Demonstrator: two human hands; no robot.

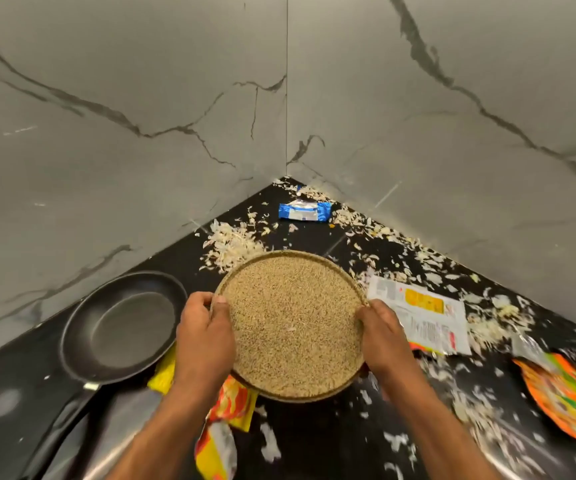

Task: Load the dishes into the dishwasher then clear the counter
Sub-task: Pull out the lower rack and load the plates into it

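Step in hand, as judged: clearing the counter (314, 445); a round tray (293, 327) heaped level with grain is gripped at both edges, apparently lifted just above the counter at centre; left hand (205, 341) curls its fingers over the rim at 9 o'clock, thumb on top; right hand (383, 341) curls over the rim at 3 o'clock.

Next move, as judged: carry the tray level and slowly, since the grain lies flush with the low rim and would spill on a tilt.

Count: one tray; one black frying pan (123, 327), empty, at 9 o'clock, beside the left hand; one blue wrapper (305, 211) at 12 o'clock near the wall corner; one white-and-yellow packet (425, 317) at 3 o'clock; one orange-green wrapper (567, 396) at 4 o'clock; yellow-red wrappers (225, 427) at 7 o'clock, number unclear; pale peelings (231, 245) scattered widely, uncounted.
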